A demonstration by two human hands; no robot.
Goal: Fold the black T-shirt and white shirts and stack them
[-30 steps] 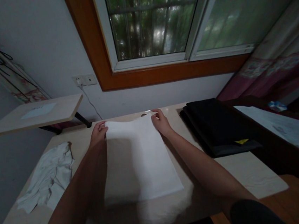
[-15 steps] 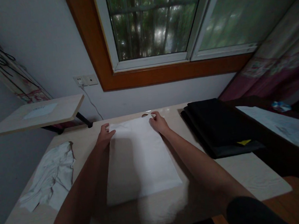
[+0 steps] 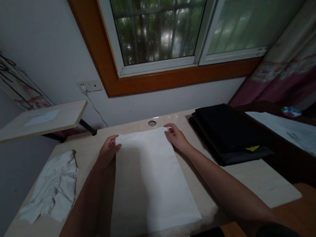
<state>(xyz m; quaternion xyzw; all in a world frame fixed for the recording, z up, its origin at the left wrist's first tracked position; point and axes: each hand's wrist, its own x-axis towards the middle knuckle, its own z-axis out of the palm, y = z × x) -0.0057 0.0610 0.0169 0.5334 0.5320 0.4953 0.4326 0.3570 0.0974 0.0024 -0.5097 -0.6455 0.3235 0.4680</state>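
A flat white sheet [image 3: 152, 178] lies on the desk in front of me, its long sides running toward me. Whether it is paper or cloth I cannot tell. My left hand [image 3: 108, 149] pinches its far left corner between thumb and fingers. At the far right corner, my right hand [image 3: 175, 135] grips the sheet the same way. A shadow falls over the left part of the sheet.
A crumpled white cloth [image 3: 54, 186] lies left on the desk [image 3: 257, 178]. Folded black material [image 3: 226, 130] with a yellow patch is stacked at the right. A raised shelf [image 3: 41, 120] stands back left; a round hole [image 3: 152, 123] is behind the sheet.
The sheet has come nearer to me, its near edge lower in view. Both hands have moved slightly nearer with it, the right also outward. The round hole now shows fully.
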